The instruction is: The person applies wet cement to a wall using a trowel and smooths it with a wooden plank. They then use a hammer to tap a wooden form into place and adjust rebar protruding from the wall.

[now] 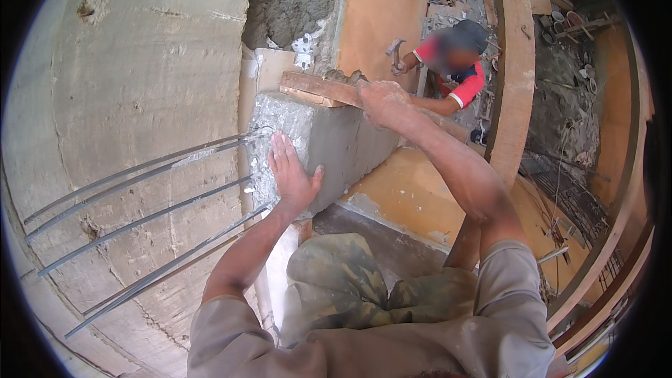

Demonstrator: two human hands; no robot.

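My left hand [294,176] lies flat against the rough end face of a grey concrete beam [283,113], fingers stretched out and thumb apart. Steel reinforcing bars [150,166] stick out of that face to the left. On the beam's upper side rests a short wooden board [315,86], with a second thin piece of wood under it. My right hand [385,105] is closed around the board's right end; its fingers are partly hidden. Just beyond that hand lies some wet mortar [346,75].
A co-worker in a red shirt [470,85] is beyond my right hand, holding a hammer [395,49]. A tall timber post [514,63] stands right of them. A concrete wall [140,70] fills the left. Orange panels [402,185] lie below the beam; rubble and mesh lie far below at right.
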